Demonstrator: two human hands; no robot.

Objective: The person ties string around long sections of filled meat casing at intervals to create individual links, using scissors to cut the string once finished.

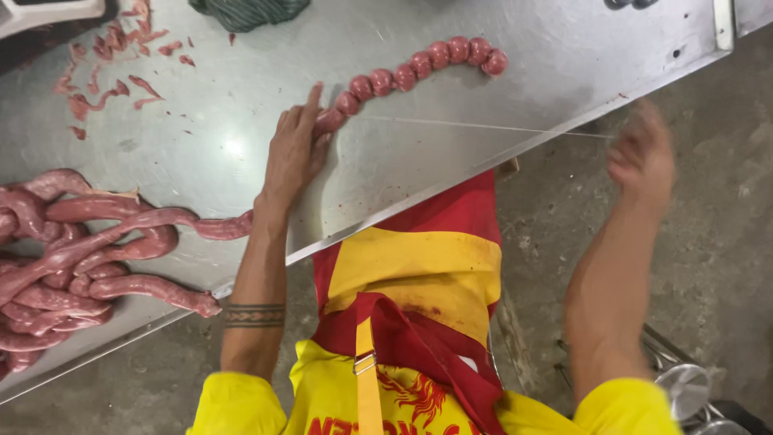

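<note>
On the steel tabletop (419, 161), the left hand (294, 149) is laid palm down, its fingers (310, 105) extended and close together, the fingertips pressed on the near end of a chain of small round sausage links (419, 64). The chain is seen curving away from the hand toward the far right corner of the tabletop. A thin white string (483, 127) is stretched taut from the chain beside the left hand out past the tabletop edge to the right hand (644, 157), which is raised over the concrete floor (708, 242). The right hand is blurred; its fingers appear bunched on the string, though the exact grip cannot be told. A heap of untied long sausage (72, 258) is noted at the left, one strand running toward the left wrist. Meat scraps (105, 72) are scattered at the far left.
</note>
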